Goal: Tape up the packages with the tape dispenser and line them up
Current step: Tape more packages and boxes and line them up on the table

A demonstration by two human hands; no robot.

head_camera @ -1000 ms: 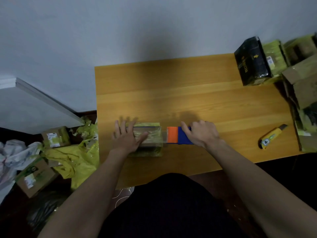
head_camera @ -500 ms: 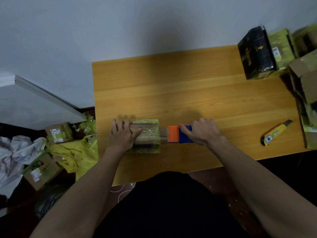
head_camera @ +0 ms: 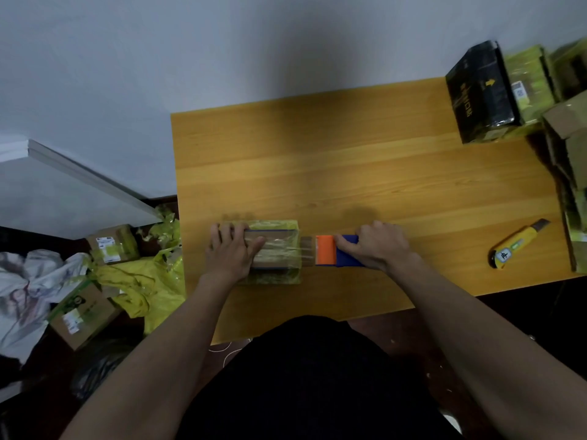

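Note:
A small package wrapped in yellow-green plastic lies on the wooden table near its front left. My left hand rests flat on the package's left end, fingers straight, thumb along the top. An orange and blue tape dispenser sits just right of the package, with a strip of clear tape stretched from it over the package top. My right hand grips the dispenser's blue body.
A yellow utility knife lies at the table's right. A black package, green packages and cardboard boxes crowd the far right. On the floor left lie boxes, yellow bags and white wrapping.
My right hand has pulled the dispenser slightly rightward off the package, drawing out tape. My left hand has stayed pressing on the package. The camera view has shifted.

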